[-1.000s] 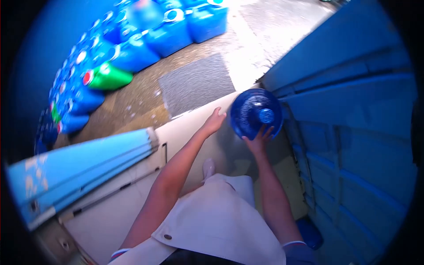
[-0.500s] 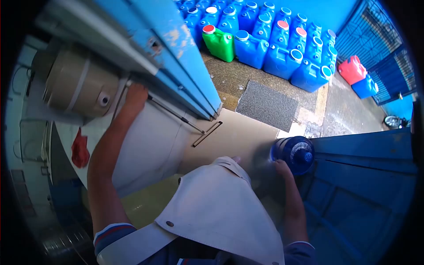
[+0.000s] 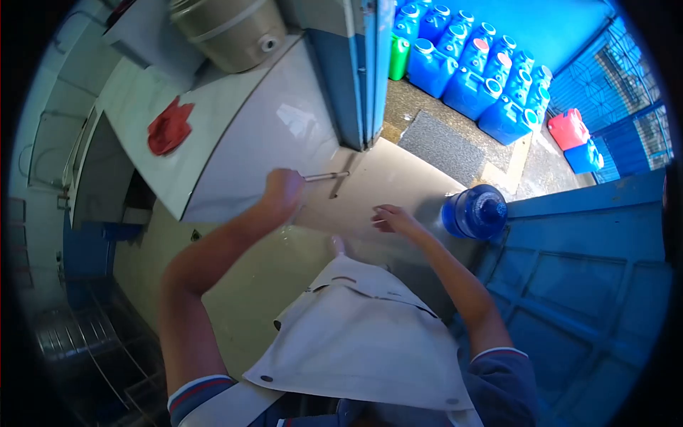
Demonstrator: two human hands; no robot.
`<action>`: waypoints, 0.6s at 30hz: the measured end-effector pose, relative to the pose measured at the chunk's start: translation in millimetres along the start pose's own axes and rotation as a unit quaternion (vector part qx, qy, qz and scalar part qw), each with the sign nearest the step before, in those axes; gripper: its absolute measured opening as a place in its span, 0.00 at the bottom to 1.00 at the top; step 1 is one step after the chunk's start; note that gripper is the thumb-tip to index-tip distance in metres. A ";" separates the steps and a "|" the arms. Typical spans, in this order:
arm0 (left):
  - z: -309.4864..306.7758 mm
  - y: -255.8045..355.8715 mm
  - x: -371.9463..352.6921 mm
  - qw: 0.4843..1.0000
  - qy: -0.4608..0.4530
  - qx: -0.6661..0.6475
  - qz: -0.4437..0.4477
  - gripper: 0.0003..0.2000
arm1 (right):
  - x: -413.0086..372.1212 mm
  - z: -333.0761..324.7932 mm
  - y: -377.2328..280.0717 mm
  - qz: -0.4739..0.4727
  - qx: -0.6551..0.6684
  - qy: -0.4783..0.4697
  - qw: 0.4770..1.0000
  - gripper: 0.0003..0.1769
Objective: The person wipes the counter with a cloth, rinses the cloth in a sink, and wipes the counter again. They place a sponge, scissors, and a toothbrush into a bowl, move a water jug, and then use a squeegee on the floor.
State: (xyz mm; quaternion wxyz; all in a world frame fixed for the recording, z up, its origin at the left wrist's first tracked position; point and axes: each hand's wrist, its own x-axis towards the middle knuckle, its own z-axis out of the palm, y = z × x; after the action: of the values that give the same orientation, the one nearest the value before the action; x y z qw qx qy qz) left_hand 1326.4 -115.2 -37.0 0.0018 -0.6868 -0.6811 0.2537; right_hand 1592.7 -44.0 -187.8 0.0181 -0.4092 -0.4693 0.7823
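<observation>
My left hand [image 3: 283, 191] is closed round the thin pole of a floor squeegee [image 3: 326, 176]. Its narrow crossbar head rests on the tan floor close to the doorway. My right hand [image 3: 391, 219] hangs over the floor, fingers loosely apart, with nothing in it. To the right of that hand, a round blue water jug [image 3: 473, 213] stands on the floor against the blue door. A gap separates the hand from the jug.
A white counter [image 3: 206, 132] on the left bears a beige water dispenser [image 3: 238, 35] and a red cloth [image 3: 169, 127]. Beyond the doorway lie a grey mat [image 3: 442, 146] and several blue jerrycans [image 3: 473, 92]. The blue door [image 3: 590, 249] borders the right.
My right hand has left the water jug and moved left. My left hand has come down and nearer the squeegee head, away from the dispenser. The view has shifted, showing more counter and floor.
</observation>
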 end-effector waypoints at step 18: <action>144.5 -273.9 -596.5 0.829 0.080 -0.504 -0.229 0.14 | 48.8 561.0 26.8 0.356 0.386 -0.133 0.841 0.08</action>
State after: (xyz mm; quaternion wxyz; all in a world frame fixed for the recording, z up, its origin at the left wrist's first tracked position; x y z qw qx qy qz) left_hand 1053.4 -703.6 138.8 -0.2318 -0.4346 -0.8496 -0.1886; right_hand 1201.1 -442.5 -112.4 -0.1671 -0.4001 0.0510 0.8996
